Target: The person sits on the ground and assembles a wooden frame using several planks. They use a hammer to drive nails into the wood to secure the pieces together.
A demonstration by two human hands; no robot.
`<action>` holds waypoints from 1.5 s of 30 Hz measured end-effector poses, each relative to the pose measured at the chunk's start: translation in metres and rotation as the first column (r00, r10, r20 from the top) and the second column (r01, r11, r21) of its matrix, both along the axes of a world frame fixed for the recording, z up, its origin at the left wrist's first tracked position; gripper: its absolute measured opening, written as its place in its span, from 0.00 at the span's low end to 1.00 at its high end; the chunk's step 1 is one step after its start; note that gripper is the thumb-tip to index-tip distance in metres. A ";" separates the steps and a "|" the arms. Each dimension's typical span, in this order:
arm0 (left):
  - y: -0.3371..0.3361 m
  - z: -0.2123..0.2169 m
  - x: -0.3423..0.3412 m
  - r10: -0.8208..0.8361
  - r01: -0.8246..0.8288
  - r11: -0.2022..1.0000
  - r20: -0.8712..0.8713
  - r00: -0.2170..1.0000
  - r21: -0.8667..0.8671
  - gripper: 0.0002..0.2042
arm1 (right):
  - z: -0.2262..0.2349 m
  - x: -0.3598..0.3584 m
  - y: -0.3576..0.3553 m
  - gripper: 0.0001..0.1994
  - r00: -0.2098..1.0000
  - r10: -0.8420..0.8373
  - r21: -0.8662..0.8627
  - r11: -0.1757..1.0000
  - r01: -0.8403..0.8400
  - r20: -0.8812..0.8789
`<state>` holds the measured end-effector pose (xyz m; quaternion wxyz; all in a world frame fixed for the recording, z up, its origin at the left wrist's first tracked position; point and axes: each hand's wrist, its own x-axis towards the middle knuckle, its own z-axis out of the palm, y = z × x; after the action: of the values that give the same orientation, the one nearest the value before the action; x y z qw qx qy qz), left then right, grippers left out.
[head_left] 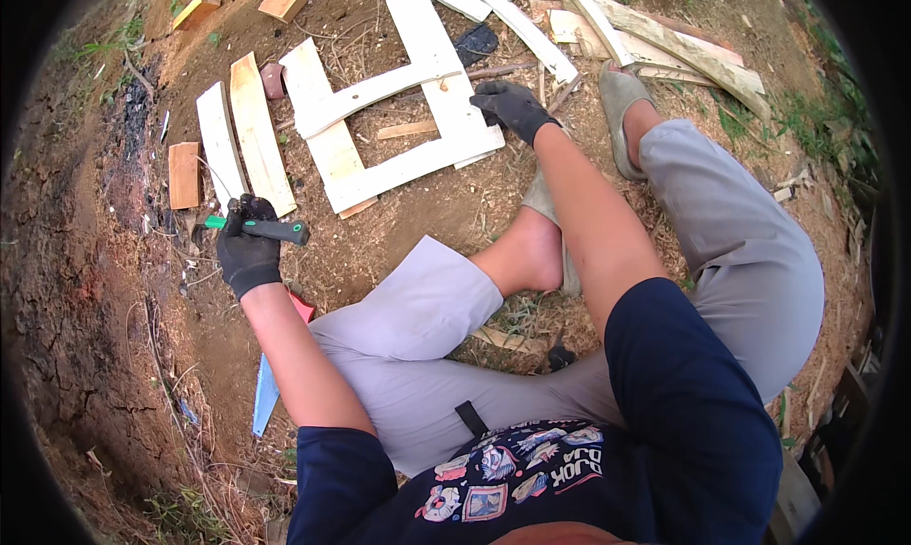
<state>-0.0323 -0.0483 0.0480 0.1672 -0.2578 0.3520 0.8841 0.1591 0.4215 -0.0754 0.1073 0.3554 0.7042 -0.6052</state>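
Left hand grips hammer; right hand presses white wooden frame.

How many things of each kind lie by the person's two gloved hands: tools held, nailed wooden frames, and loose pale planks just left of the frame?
Green-and-black handled tool, in the left hand: 1
Nailed wooden frame, under the right hand: 1
Loose pale planks left of the frame: 2
Total: 4

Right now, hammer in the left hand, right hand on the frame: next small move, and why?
Probably swing the hammer over to the frame. The left hand grips it well off to the side over bare dirt, while the right hand already rests at the frame's edge.
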 end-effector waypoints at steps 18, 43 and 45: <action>0.015 0.002 0.011 0.027 -0.028 0.998 -0.028 0.999 -0.056 0.07 | -0.022 -0.018 -0.013 0.28 0.974 -0.212 -0.367 0.914 0.172 -0.074; -0.001 -0.006 0.006 -0.020 0.020 1.000 -0.042 0.999 0.009 0.11 | -0.032 -0.017 -0.012 0.26 0.929 -0.367 -0.544 0.790 0.283 -0.050; -0.003 -0.010 0.004 -0.031 0.032 0.999 -0.044 0.999 0.017 0.12 | -0.034 -0.017 -0.009 0.26 0.933 -0.356 -0.521 0.806 0.280 -0.048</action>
<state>-0.0281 -0.0510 0.0382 0.1756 -0.2314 0.3519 0.8898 0.1422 0.4125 -0.1094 0.0428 0.3833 0.4567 -0.8016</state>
